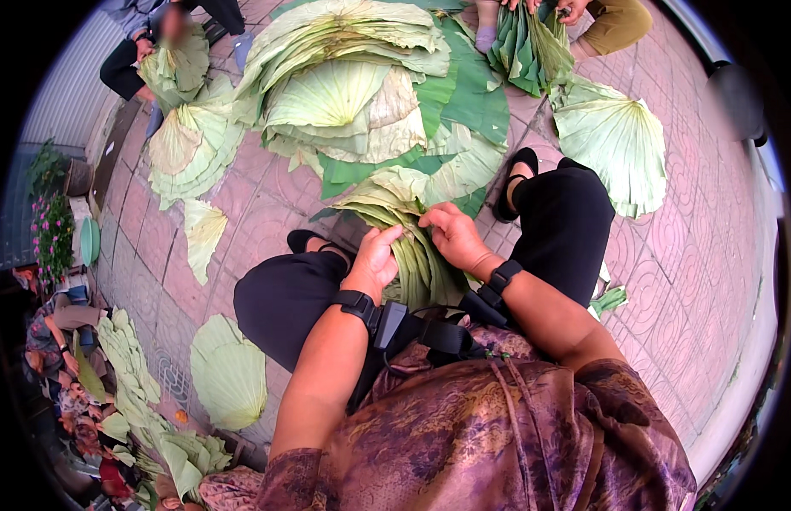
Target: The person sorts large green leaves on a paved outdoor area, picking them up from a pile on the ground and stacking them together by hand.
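Between my knees is a folded bundle of lotus leaves (417, 272), pale green and layered, with its edges fanned out. My left hand (374, 262) is closed on the near left side of the bundle, thumb on top. On the other side my right hand (453, 237) pinches the upper edge of the leaves, fingers curled together. Both hands are close to each other at the bundle's top. Just beyond lies a tall stack of flat lotus leaves (344, 94), resting on darker green leaves (472, 98).
Loose leaf piles lie at the left (191, 153), at the right (617, 140) and beside my left knee (229, 370). Two people sit across with leaves in their hands, and others sit at the lower left near a long leaf row (131, 366). Pink paving (668, 255) surrounds us.
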A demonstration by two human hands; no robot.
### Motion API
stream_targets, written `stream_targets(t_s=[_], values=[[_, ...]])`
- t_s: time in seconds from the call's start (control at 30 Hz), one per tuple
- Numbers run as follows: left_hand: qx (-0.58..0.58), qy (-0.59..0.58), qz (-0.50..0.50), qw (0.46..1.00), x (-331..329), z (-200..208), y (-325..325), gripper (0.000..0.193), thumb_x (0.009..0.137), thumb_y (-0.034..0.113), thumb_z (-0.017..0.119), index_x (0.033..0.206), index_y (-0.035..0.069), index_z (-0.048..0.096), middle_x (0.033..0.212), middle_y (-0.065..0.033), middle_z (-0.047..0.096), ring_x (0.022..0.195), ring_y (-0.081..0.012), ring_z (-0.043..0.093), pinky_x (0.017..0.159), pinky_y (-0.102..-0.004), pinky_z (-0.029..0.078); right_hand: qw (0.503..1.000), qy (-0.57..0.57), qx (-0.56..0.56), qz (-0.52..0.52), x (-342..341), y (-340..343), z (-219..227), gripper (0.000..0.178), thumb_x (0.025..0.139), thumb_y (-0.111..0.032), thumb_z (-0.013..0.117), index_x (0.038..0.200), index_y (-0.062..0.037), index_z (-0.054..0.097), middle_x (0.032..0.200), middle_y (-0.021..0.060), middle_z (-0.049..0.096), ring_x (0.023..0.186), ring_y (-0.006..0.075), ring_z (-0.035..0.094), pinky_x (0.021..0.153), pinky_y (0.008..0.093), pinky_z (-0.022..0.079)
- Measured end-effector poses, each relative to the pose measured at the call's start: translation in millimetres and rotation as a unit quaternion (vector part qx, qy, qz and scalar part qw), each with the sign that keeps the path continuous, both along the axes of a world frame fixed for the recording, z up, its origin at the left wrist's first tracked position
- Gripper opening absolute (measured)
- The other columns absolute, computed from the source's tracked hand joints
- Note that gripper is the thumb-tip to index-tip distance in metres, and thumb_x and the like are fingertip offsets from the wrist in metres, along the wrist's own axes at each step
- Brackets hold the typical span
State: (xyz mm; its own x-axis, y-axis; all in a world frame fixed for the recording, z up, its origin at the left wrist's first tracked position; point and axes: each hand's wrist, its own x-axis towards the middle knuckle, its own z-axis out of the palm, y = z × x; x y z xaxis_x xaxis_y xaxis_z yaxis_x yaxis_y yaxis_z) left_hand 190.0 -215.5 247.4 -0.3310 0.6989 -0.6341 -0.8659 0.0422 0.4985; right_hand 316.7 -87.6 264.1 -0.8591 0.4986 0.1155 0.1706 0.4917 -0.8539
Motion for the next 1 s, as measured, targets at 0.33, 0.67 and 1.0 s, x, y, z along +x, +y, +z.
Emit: stream_targets(t_s=[0.33,0.67,1.0], values=[[0.009,-0.002,-0.015,1.000,-2,-3,-1,0.031,0.090,0.010,0.052,0.119,-0.003,0.050,0.111,-0.0142,0.060,0.098,-0.0274,0.060,0.087,-0.0419,0.050,0.994,-0.087,-0.055,0.046,2,4,11,0.034,0.073,0.000,0.061,0.105,-0.0097,0.056,0.107,0.0143,0.052,0.100,0.0349,0.053,0.085,0.0372,0.046],[0.010,0.000,-0.014,1.000,-2,0,-1,0.028,0.091,0.009,0.051,0.116,-0.002,0.051,0.109,-0.0134,0.060,0.097,-0.0266,0.060,0.086,-0.0419,0.051,0.999,-0.043,0.012,0.030,1,2,3,0.034,0.070,0.000,0.063,0.102,-0.0111,0.060,0.117,0.0197,0.048,0.098,0.0400,0.056,0.085,0.0395,0.048],[0.016,0.004,-0.016,1.000,-3,-4,-2,0.028,0.091,0.010,0.051,0.117,0.000,0.051,0.111,-0.0117,0.059,0.098,-0.0245,0.060,0.086,-0.0404,0.050,0.996,-0.076,-0.002,0.036,-3,-2,13,0.037,0.067,-0.005,0.067,0.101,-0.0083,0.056,0.118,0.0204,0.044,0.098,0.0416,0.053,0.086,0.0417,0.047]])
